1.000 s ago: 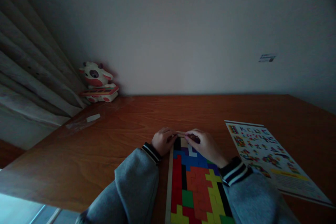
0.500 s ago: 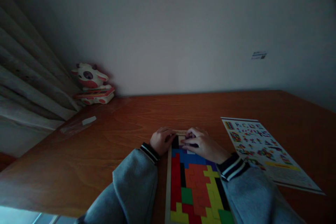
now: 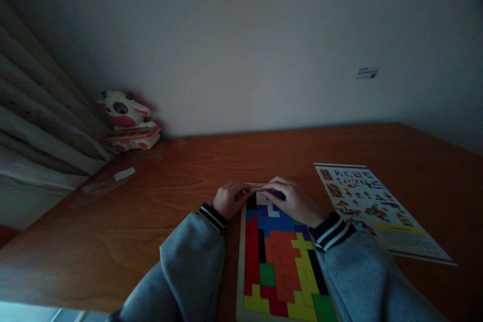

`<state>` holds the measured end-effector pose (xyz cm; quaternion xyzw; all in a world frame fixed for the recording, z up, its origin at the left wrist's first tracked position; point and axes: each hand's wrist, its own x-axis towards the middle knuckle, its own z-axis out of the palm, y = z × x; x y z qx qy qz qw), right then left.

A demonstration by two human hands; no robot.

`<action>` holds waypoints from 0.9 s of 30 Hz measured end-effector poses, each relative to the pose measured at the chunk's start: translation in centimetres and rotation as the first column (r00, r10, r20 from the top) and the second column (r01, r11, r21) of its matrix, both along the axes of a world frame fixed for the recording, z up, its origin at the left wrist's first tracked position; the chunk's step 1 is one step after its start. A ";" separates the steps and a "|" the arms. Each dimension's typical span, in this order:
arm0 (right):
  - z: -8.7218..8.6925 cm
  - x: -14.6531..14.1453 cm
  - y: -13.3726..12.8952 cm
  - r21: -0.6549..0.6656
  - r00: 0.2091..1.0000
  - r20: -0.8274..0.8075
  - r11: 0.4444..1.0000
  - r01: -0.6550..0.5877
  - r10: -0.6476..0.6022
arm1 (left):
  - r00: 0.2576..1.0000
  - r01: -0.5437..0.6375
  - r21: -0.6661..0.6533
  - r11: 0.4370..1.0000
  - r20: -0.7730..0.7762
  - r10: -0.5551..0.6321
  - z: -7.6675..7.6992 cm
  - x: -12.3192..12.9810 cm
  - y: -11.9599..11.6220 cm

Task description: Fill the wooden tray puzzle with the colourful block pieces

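A wooden block puzzle board (image 3: 240, 261) lies lengthwise in front of me, with red, orange, yellow, blue, green, black and purple pieces fitted flat in it. My left hand (image 3: 231, 199) is at the far left corner, its thumb and fingers pinched together over the rim. My right hand (image 3: 290, 200) is over the far end, its fingertips closed and pointing left towards the left hand's. Something thin seems to lie between the fingertips, too small and dark to name. Below the right fingers shows a white angular piece (image 3: 272, 211). A black piece (image 3: 251, 201) lies near the left fingertips.
A printed sheet of coloured shape patterns (image 3: 377, 206) lies on the brown table (image 3: 181, 171) to the right. A cow-shaped toy (image 3: 126, 119) stands at the back left beside a curtain (image 3: 41, 115). A white strip (image 3: 124, 174) lies on the left.
My right hand's fingers have drawn together and moved towards the far rim, closer to my left fingertips. More of the white piece shows below them. The view has shifted slightly.
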<state>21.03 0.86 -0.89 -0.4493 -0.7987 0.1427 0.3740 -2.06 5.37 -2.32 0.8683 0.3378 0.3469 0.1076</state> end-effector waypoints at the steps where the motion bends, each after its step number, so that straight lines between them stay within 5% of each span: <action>1: 0.0 -0.2 0.0 -0.012 0.999 -0.045 1.000 -0.012 0.011 | 1.000 0.020 0.011 1.000 0.012 -0.020 0.1 0.0 0.0; 8: 0.4 -1.4 -0.4 -0.080 0.980 -0.183 0.992 -0.097 0.081 | 0.982 0.166 0.053 0.985 0.081 -0.170 0.4 0.4 -0.7; 15: -0.6 -0.7 0.4 -0.076 0.972 -0.222 0.995 0.064 -0.080 | 0.998 0.024 0.084 0.996 0.053 -0.028 0.3 0.8 -0.8; 27: -1.5 -1.5 1.5 -0.077 0.989 -0.021 0.986 0.145 -0.147 | 1.000 0.010 0.039 0.999 -0.012 -0.010 -0.2 0.8 -0.4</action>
